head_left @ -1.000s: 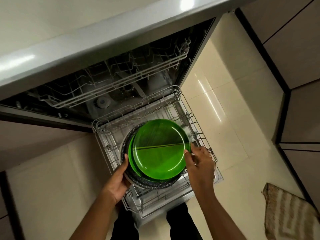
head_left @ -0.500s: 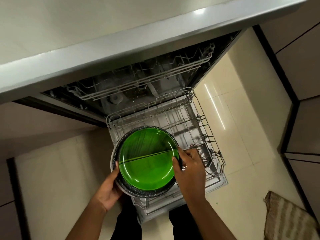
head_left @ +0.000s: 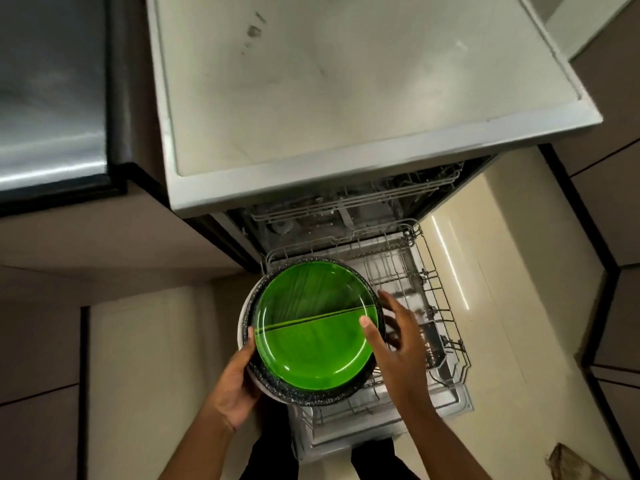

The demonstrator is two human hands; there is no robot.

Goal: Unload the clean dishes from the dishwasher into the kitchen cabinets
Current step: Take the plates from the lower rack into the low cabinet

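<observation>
A stack of plates hangs above the pulled-out lower rack (head_left: 429,292) of the open dishwasher. On top lies a clear green plate (head_left: 311,327) with a dividing ridge, over a dark speckled plate (head_left: 311,396) and a pale one beneath. My left hand (head_left: 235,386) grips the stack's left rim, thumb on top. My right hand (head_left: 391,334) is at the right rim with its thumb on the green plate; its fingers are spread and straight, partly off the rim. The lower rack looks bare where it shows.
The dishwasher's flat top (head_left: 346,81) fills the upper middle. The upper rack (head_left: 363,199) sits inside the machine. A steel appliance (head_left: 52,98) stands at the left. Brown cabinet fronts (head_left: 616,220) line the right. A striped mat (head_left: 581,465) lies on the tiled floor at the lower right.
The stack has risen and shifted left off the rack. My right hand has loosened from the rim, fingers spreading. My view has lifted, showing the dishwasher's top.
</observation>
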